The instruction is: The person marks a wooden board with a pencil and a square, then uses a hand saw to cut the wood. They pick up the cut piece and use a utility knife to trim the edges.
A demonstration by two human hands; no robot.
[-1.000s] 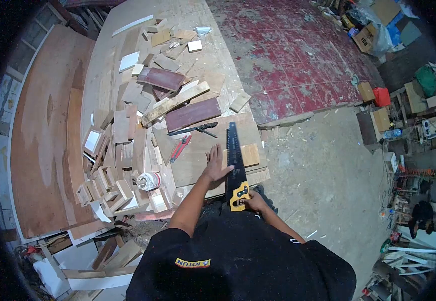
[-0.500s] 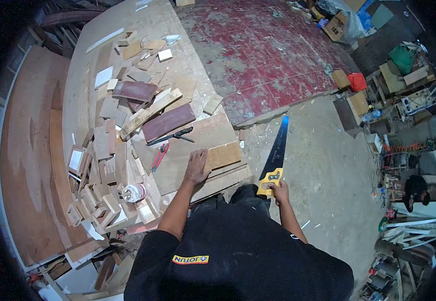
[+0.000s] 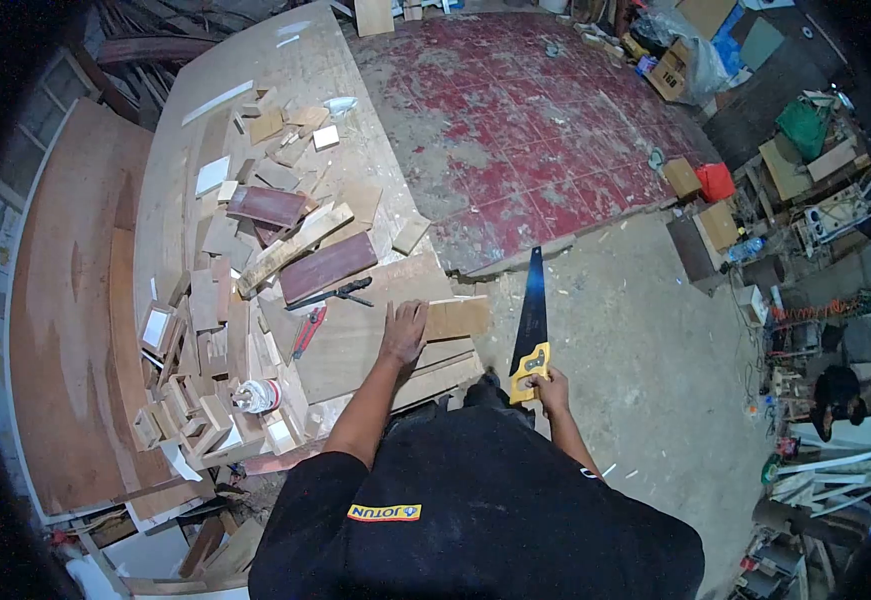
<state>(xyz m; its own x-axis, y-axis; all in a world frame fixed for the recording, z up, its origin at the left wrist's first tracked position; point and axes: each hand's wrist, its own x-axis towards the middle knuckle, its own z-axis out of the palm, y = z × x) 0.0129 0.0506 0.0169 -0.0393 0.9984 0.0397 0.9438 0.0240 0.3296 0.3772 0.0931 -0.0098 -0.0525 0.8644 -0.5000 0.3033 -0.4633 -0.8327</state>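
Observation:
My left hand [image 3: 405, 332] grips the left end of a short flat piece of wood [image 3: 458, 318] on the workbench [image 3: 350, 345]. The right end of this piece sticks out past the bench edge. My right hand [image 3: 549, 389] is closed around the yellow handle of a handsaw [image 3: 531, 318]. Its dark blade points away from me, beside the bench and apart from the wood. A red utility knife [image 3: 308, 332] and a black clamp-like tool [image 3: 330, 293] lie left of my left hand.
Wood offcuts [image 3: 295, 245], including a dark red block [image 3: 329, 268], crowd the bench. A white container [image 3: 256, 396] stands near its front corner. Right of the bench are a concrete floor [image 3: 635, 340] and a raised red-tiled floor [image 3: 515, 130]. Another person [image 3: 837, 398] is at far right.
My left hand and the piece of wood have shifted right across the bench, so the piece now overhangs the edge. The saw has swung to a more upright angle and moved left.

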